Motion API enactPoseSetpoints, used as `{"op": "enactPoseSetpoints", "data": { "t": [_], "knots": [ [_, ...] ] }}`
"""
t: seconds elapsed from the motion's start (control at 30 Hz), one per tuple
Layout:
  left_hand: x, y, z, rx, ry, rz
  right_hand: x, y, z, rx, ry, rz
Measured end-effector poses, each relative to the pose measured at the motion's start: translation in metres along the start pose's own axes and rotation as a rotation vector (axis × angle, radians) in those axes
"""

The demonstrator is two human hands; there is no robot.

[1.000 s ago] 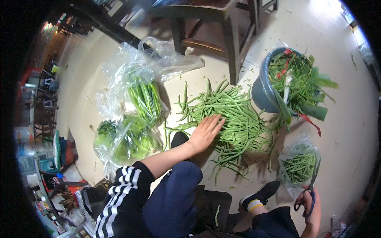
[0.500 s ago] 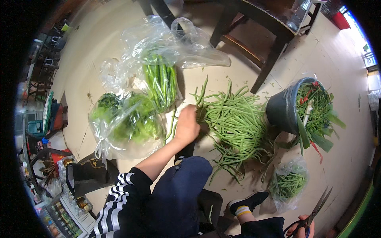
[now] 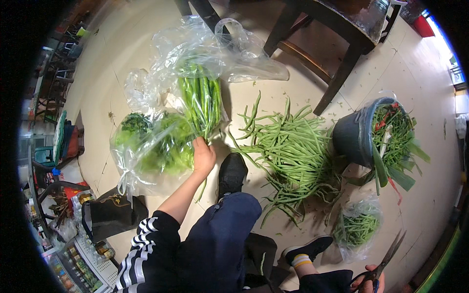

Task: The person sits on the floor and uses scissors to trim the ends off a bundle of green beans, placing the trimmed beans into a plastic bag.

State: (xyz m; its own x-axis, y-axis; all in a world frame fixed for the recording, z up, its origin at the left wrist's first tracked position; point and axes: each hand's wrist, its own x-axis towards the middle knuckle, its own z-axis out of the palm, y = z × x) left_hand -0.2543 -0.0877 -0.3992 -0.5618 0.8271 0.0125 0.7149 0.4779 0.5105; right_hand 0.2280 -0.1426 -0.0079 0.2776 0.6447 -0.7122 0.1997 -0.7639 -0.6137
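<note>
Metal scissors | right fingers holding | left fingers over slender bean, grip unclear

left fingers: grip unclear | right hand: cut by lower edge | leafy greens: blurred under plastic

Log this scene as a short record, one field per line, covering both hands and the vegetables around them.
Left hand: hand at the lower end of the green stalks; grip unclear
Right hand: hand holding scissors, blades pointing up and away
Loose pile: long green beans on the floor
Small clear bag: green pieces, nearer the right hand
Left side: leafy greens in clear plastic
Bucket: dark bucket right of the pile, filled with green trimmings
</note>
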Motion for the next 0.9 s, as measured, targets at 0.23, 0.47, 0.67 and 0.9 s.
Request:
{"op": "enactPoseSetpoints", "data": {
  "t": [0.23, 0.47, 0.67, 0.9],
  "knots": [
    [0.017, 0.002, -0.006, 0.248, -0.68, -0.054, -0.001, -0.007, 0.006, -0.067, -0.054, -0.068],
    [0.026, 0.025, 0.021, -0.321, -0.868, -0.701, -0.003, -0.004, 0.005, -0.085, -0.065, -0.122],
    [0.02, 0.059, 0.035, 0.02, -0.486, -0.464, 0.002, -0.01, 0.001, -0.026, -0.085, -0.014],
    [0.013, 0.031, 0.053, -0.106, -0.439, -0.426, 0.004, -0.009, 0.002, -0.036, -0.093, -0.066]
  ]
}}
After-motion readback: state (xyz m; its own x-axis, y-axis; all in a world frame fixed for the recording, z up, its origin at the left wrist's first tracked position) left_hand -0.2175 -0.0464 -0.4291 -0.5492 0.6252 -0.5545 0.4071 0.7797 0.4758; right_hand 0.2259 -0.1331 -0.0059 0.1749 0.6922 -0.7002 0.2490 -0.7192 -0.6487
